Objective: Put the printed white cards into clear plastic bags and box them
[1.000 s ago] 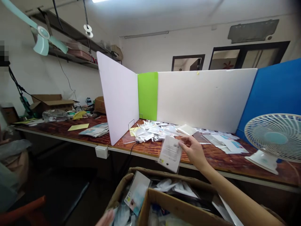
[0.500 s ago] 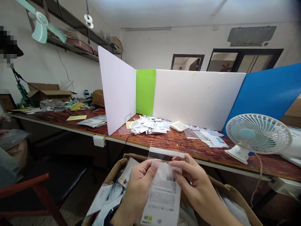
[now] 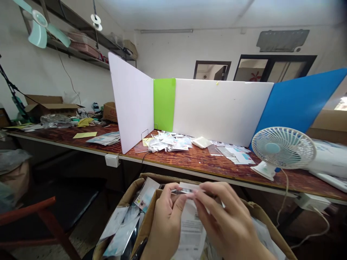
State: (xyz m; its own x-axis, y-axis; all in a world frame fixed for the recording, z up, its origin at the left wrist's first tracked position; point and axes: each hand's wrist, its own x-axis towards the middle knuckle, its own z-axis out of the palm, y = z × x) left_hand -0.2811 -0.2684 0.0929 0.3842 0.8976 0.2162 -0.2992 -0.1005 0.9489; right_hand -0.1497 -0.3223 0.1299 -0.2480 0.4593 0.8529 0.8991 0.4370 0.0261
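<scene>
Together, the left hand point(image 3: 165, 224) and right hand point(image 3: 227, 224) pinch a printed plastic packet point(image 3: 191, 231), fingers point(image 3: 214, 193) closed on its flap point(image 3: 188, 187).

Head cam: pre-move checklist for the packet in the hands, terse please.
1. Grip: ok. Left hand and right hand both pinch the top of the plastic packet.
2. Clear flap sealed: cannot tell, motion blur.
3. Printed sheet legible: not ok, blurred and partly behind the hands.
4. Cardboard box: ok, open below the hands, other packets inside.
5. Desk fan: ok, stands on the wooden bench, away from the hands.
</scene>
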